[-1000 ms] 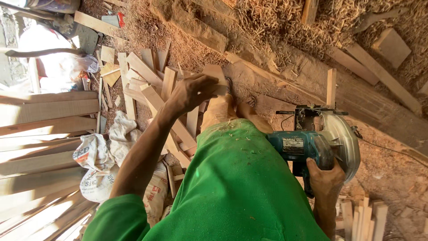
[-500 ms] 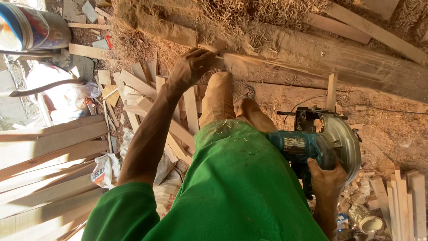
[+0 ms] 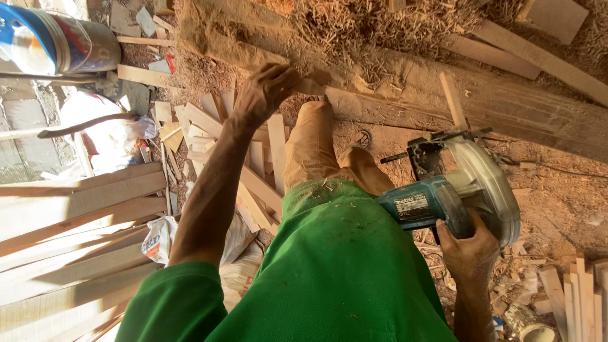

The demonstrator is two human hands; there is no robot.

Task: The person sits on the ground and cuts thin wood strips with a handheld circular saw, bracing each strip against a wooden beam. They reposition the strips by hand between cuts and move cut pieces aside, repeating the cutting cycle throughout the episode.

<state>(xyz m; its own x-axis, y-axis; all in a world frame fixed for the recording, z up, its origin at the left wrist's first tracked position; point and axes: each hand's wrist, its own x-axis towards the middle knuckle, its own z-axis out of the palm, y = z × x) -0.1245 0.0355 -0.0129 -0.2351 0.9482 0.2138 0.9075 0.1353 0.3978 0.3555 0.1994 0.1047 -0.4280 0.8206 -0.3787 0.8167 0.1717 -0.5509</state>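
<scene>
Saw, a teal circular one with a silver guard, hangs low at the person's right side, blade housing toward the ground. Right hand is wrapped tight round its handle, as it was a second ago; the saw has barely shifted.

Left hand has moved. A second ago it hovered over the slat pile; now it has stretched further out, to the big beam, fingers pinched on a small offcut lying at the beam's near edge. The view has swung with the reach. Reads as attention going to the beam, not the saw.

Ground is packed dirt under sawdust and shavings. Loose slats fan out below the left arm; planks lie stacked at left, white sacks beside them. A blue drum sits top left. More short sticks stand at bottom right.
</scene>
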